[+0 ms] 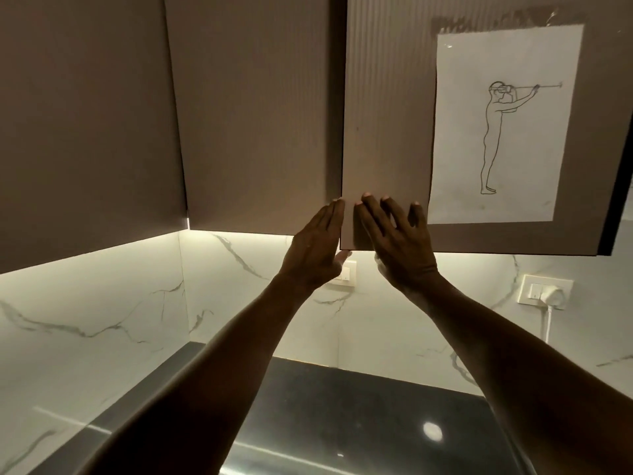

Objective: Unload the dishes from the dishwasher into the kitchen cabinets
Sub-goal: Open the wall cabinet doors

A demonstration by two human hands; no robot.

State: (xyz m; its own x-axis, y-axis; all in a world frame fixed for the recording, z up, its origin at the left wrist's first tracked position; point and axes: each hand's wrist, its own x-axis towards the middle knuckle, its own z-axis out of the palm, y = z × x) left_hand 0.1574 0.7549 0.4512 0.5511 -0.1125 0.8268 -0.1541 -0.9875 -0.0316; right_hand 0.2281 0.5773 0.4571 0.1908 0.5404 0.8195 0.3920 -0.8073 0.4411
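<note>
Overhead, the straight, close-set fingers (330, 217) of the left hand (317, 245) lie along the left edge of a taupe, finely ribbed cabinet door (387, 114), with the thumb tucked under its bottom corner; the right hand (400, 245) rests flat on the door's face just beside it, fingers (371, 217) straight and spread apart. Neither hand holds anything, and no dishes or dishwasher are in view. The door seems to stand slightly proud of the smooth taupe neighbouring door (257, 114), so it is probably being opened or shut. Fingertips could get nipped at that seam if the door swings closed, and a sliding palm could tear the taped white paper sheet with a line-drawn standing figure (507, 132). Below are a white veined marble backsplash (239, 303), a white wall switch (347, 275) partly hidden behind the left hand, a white socket with a plug (544, 291), and a glossy black countertop (342, 406)
</note>
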